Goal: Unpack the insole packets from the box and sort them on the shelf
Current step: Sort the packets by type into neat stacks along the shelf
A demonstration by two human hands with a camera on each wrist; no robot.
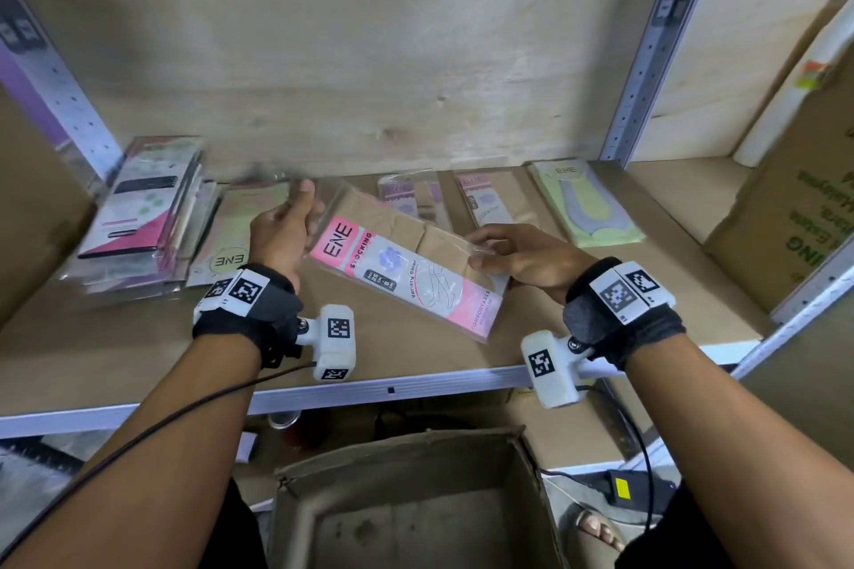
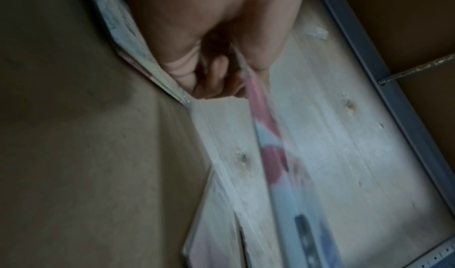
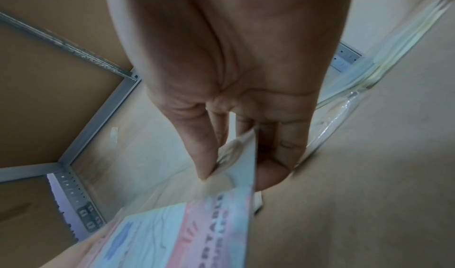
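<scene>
A pink-and-white packet (image 1: 406, 273) printed "ENE STOCKING", with beige contents, hangs tilted just above the shelf board (image 1: 138, 351). My left hand (image 1: 300, 217) grips its upper left end, fingers behind it and thumb up. In the left wrist view the curled left hand (image 2: 236, 73) has the packet (image 2: 270, 151) edge-on between thumb and fingers. My right hand (image 1: 476, 250) pinches the packet's right edge. In the right wrist view the right hand (image 3: 236, 171) holds a corner of the packet (image 3: 172, 229) between thumb and fingers. The open cardboard box (image 1: 406, 513) stands below the shelf; its visible inside shows no packets.
On the shelf, a leaning stack of pink-and-black packets (image 1: 143, 208) and a green ENE packet (image 1: 235, 236) lie at the left. Two pink-topped packets (image 1: 490, 199) and a yellow-green one (image 1: 587, 203) lie at the back. A printed carton (image 1: 795, 208) stands at the right.
</scene>
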